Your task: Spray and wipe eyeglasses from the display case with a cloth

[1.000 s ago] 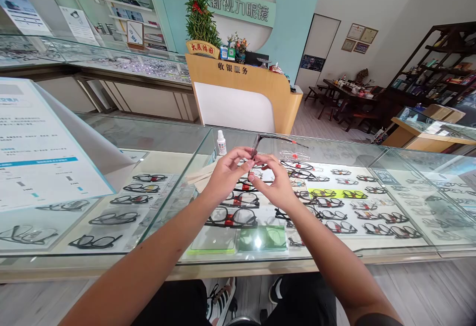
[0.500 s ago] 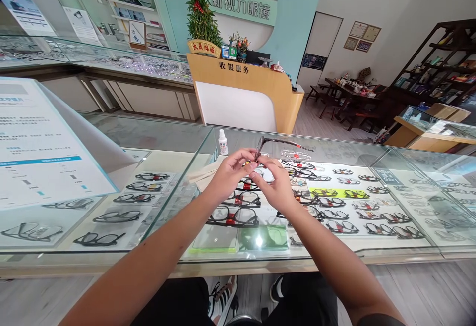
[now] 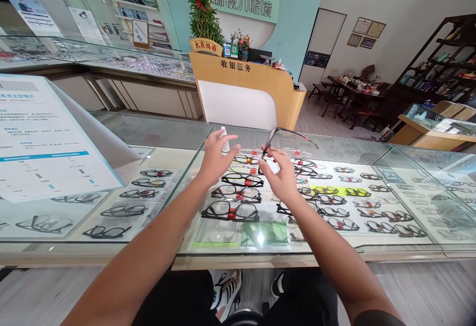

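Note:
My right hand (image 3: pixel 281 175) pinches a dark-framed pair of eyeglasses (image 3: pixel 271 140) above the glass display case (image 3: pixel 156 124). The frame stands edge-on, with one temple sticking out to the right; much of it is hidden by my fingers. My left hand (image 3: pixel 214 161) is off the glasses, its fingers spread beside a small white bottle (image 3: pixel 225 145) on the glass top. That hand partly covers the bottle, and whether it touches it I cannot tell. Below the hands, rows of spectacle frames (image 3: pixel 231 212) with red tags lie inside the case.
At left a large printed card (image 3: pixel 40 137) stands on the glass. More frames (image 3: pixel 342 224) fill the case at right. Beyond the case is a wooden cashier counter (image 3: pixel 293 100) with a potted plant (image 3: pixel 204 16). A dark table (image 3: pixel 347 88) stands at the far right.
My left hand has let go of the glasses and moved left to beside the white bottle, fingers opening. My right hand keeps the glasses, now slightly farther right.

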A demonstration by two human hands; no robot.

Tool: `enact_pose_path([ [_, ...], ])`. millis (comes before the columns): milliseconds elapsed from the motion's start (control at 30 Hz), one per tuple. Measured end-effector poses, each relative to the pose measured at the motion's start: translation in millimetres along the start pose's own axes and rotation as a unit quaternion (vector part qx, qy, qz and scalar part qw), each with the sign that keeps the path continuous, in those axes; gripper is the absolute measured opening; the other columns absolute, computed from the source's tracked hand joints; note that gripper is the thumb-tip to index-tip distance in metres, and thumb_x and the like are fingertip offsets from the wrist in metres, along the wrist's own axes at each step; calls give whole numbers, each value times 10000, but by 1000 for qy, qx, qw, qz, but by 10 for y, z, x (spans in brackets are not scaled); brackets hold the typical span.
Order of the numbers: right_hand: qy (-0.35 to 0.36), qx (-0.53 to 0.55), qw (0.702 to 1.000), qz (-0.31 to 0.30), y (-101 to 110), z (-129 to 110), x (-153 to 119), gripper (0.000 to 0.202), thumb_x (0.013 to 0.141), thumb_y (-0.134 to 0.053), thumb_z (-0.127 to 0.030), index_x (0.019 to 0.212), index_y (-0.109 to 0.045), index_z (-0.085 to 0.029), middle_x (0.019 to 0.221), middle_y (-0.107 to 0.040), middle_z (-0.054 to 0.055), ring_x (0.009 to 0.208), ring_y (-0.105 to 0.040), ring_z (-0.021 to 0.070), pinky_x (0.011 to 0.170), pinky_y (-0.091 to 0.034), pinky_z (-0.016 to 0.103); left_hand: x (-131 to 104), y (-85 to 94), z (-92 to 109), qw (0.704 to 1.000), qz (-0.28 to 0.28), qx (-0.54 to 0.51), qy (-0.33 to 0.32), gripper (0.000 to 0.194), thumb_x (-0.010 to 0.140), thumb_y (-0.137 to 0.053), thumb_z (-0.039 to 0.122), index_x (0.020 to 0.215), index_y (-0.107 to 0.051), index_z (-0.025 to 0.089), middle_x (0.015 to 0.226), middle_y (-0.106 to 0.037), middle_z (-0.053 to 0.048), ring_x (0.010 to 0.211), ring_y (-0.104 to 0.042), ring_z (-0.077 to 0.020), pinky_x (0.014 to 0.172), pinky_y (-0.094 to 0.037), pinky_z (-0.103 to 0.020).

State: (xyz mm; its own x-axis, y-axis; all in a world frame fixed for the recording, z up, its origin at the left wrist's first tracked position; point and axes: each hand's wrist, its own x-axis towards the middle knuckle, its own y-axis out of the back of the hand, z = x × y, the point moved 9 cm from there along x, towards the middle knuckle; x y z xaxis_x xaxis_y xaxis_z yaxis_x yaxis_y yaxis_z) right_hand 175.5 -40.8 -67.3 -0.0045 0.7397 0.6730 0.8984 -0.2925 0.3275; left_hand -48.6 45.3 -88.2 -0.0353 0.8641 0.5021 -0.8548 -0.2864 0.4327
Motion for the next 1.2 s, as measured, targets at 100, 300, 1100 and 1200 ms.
enact_pose_path([
  [100,-10,3,1000,-4,-4,34,9,258,1028,-697,-419,1222,-775,-268,1362,-809,110,1245,-695,308,1091,-547,528,117,-64,-379,995,-34,77,58,510,958,-698,579,1395,-775,327,1757,-374,-146,1694,-222,-428,1346,-241,-643],
  [300,-24,0,1000,1,24,110,21,333,1033,-696,-444,1290,-771,-246,1340,-800,123,1222,-687,315,1087,-532,532,231,-215,-776,982,-124,91,112,751,901,-668,790,1494,-724,333,1798,-389,-167,1717,-124,-499,1325,-172,-714],
  [1100,-83,69,994,-5,106,281,98,302,990,-694,-476,1170,-771,-246,1346,-812,99,1005,-714,245,898,-530,423,86,-61,-23,965,-54,-254,39,302,886,-661,412,990,-417,266,1308,-684,-61,1073,-724,-205,792,-632,-345],
  [1200,-102,111,988,-14,76,259,96,298,990,-679,-494,1120,-769,-241,1323,-825,100,1043,-727,254,894,-543,412,-44,-170,166,919,-89,-376,78,480,804,-726,292,994,-285,296,1167,-687,3,985,-694,-174,690,-555,-275],
])
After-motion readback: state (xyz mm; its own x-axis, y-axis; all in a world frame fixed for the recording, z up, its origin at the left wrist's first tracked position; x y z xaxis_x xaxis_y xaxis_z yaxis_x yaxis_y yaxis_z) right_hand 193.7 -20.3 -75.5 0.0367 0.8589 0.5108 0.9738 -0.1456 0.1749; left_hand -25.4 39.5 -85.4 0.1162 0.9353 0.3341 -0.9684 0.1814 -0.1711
